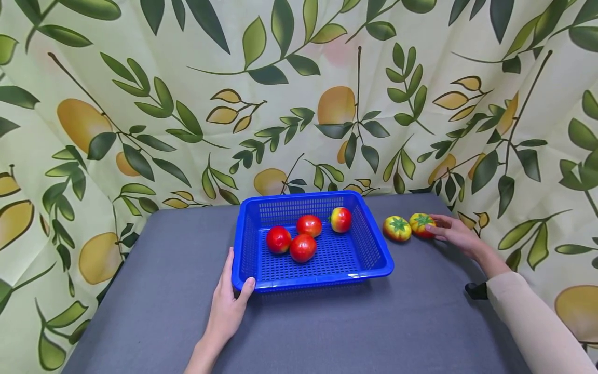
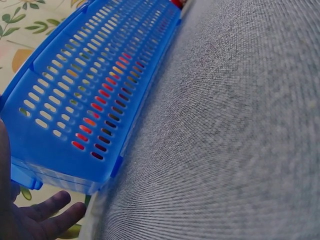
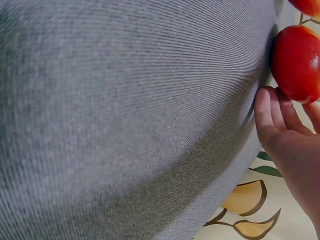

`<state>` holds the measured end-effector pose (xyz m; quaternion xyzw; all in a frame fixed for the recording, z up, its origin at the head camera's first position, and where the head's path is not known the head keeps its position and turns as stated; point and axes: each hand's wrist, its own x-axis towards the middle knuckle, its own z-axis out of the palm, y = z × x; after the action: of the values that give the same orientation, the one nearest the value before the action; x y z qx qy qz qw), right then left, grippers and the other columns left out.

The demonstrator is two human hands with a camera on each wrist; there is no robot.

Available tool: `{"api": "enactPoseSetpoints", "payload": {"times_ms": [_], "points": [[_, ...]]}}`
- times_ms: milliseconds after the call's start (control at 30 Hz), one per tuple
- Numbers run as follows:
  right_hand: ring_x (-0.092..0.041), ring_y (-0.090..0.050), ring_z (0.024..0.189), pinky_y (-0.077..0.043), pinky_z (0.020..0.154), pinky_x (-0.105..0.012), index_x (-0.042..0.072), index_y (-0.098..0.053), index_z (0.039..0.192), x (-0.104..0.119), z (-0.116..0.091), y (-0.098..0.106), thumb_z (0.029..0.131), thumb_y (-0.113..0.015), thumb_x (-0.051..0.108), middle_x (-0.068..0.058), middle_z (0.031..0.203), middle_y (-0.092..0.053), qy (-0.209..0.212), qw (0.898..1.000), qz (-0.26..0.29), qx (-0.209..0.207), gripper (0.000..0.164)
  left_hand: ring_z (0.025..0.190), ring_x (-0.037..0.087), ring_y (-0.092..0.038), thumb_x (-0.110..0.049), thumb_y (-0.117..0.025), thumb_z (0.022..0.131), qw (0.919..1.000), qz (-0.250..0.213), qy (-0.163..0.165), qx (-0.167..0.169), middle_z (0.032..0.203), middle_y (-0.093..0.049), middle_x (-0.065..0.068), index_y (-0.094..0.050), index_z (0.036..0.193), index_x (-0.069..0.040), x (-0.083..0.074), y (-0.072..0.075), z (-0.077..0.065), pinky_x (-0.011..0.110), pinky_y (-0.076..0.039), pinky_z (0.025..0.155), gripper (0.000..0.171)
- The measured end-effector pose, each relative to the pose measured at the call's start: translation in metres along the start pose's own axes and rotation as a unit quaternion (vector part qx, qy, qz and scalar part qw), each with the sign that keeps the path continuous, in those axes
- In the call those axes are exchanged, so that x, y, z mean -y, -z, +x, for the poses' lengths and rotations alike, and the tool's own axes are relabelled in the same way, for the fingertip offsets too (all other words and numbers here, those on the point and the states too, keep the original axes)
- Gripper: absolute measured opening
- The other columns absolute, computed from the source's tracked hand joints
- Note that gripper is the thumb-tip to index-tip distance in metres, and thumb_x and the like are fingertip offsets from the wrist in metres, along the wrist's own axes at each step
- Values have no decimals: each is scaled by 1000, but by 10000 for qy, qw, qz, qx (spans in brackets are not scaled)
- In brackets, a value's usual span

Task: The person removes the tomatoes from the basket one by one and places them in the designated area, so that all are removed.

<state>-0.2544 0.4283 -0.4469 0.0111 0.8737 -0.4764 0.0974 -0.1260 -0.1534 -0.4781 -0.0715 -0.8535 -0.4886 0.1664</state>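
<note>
A blue perforated plastic basket [image 1: 313,286] stands on the grey table, holding several glossy red fruits like tomatoes [image 1: 302,248]; one at the right shows a yellow side. The left hand [image 1: 228,306] is at the basket's front left corner, thumb at the front rim and straight fingers along the outer left side. Right of the basket, the right hand [image 1: 455,235] holds a red-yellow tomato [image 1: 420,224] with a green leafy top between thumb and fingers. In the right wrist view, fingertips touch this tomato [image 3: 297,65]. A similar tomato [image 1: 397,229] lies just left of it.
Grey ribbed cloth covers the table [image 1: 299,332]. A curtain [image 1: 299,130] printed with leaves and fruit hangs behind and at both sides, close beyond the right hand. The basket's right wall stands between the loose tomatoes and the fruits inside.
</note>
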Motion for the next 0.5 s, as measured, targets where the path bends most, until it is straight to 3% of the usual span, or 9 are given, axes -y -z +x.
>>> {"api": "enactPoseSetpoints", "payload": {"times_ms": [267, 500], "points": [[-43, -37, 128, -50, 92, -33, -9, -18, 152, 0, -1, 0, 100, -56, 39, -35, 150, -23, -59, 9998, 144, 112, 81, 140, 34, -31, -28, -62, 97, 10000, -22, 44, 21, 161, -20, 7, -14, 160, -21, 0, -1, 0, 57, -32, 106, 80], [-43, -35, 130, -49, 91, -27, -7, -16, 153, -3, -2, 1, 100, -55, 41, -36, 152, -17, -43, 9997, 209, 106, 82, 140, 32, -32, -27, -62, 97, 10000, -29, -2, -16, 161, -21, 6, -12, 159, -29, 1, 0, 0, 56, -32, 106, 80]]}}
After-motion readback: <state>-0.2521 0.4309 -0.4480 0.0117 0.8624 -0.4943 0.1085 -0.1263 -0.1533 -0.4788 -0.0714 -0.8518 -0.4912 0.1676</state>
